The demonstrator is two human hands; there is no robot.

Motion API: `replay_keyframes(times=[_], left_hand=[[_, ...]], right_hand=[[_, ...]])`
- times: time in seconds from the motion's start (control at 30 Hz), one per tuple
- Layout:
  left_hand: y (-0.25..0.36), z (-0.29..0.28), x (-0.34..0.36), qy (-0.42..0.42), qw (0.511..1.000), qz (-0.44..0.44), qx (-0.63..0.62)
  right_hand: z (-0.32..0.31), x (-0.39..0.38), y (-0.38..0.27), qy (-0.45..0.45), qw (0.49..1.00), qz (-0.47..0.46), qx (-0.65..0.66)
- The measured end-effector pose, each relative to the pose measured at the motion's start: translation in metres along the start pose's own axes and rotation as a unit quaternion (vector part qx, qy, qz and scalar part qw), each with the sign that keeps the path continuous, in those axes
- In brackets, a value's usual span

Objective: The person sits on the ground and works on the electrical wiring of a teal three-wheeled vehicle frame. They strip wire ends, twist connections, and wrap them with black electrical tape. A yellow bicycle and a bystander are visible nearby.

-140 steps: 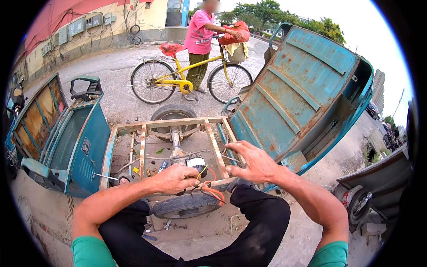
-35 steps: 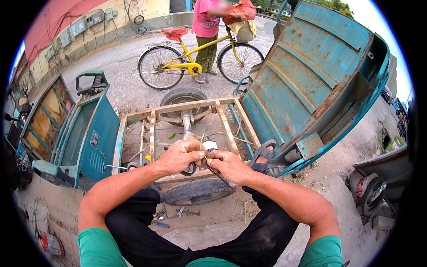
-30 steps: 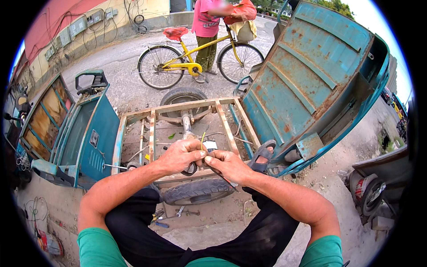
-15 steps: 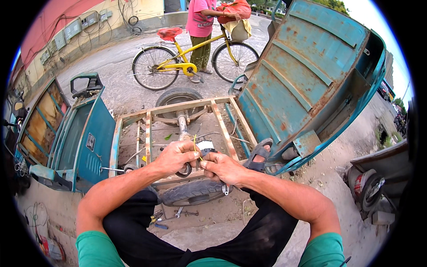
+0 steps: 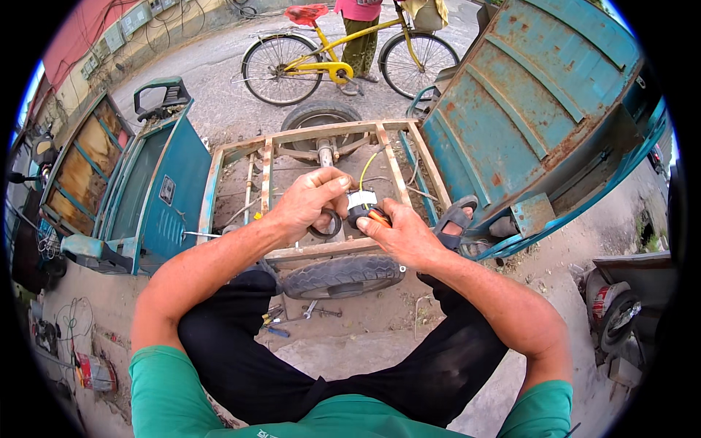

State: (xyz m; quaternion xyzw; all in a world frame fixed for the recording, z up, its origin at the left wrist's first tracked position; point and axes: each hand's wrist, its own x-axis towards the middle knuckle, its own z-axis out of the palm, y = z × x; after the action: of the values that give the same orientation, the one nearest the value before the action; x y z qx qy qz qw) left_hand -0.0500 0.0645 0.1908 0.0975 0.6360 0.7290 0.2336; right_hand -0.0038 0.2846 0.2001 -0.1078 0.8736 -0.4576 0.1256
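Note:
Both hands meet over the near part of a rusty metal frame [image 5: 328, 252]. My left hand [image 5: 310, 201] is closed, fingers curled, with a black ring that looks like a roll of electrical tape [image 5: 326, 226] hanging at them. Closed too, my right hand [image 5: 409, 233] grips an orange-and-black tool [image 5: 377, 217]; its working end is hidden. Between the hands is a white-and-black cylindrical part [image 5: 361, 198], close against the right fingers. From it a yellow-green wire [image 5: 363, 169] curves upward, apart from the left fingertips.
A worn tyre [image 5: 343, 277] lies below the frame, with hand tools [image 5: 292, 314] on the ground before it. A tilted teal metal body [image 5: 511, 109] stands at right, a teal panel [image 5: 164, 190] at left. Beyond, a person [image 5: 359, 51] stands with a yellow bicycle [image 5: 328, 66].
My left hand has let go of the yellow-green wire and drawn away from it. An orange-and-black tool now shows in my right hand. The whole view has tilted downward.

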Motion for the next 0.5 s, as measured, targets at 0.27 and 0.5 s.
replay_keyframes(times=[0.27, 0.5], left_hand=[[-0.002, 0.007, 0.000, -0.030, 0.990, 0.038, -0.134], [-0.004, 0.010, 0.001, -0.076, 0.977, 0.036, -0.195]], right_hand=[[0.006, 0.009, 0.013, -0.026, 0.993, -0.001, 0.114], [0.001, 0.005, 0.003, -0.055, 0.982, 0.024, 0.176]])
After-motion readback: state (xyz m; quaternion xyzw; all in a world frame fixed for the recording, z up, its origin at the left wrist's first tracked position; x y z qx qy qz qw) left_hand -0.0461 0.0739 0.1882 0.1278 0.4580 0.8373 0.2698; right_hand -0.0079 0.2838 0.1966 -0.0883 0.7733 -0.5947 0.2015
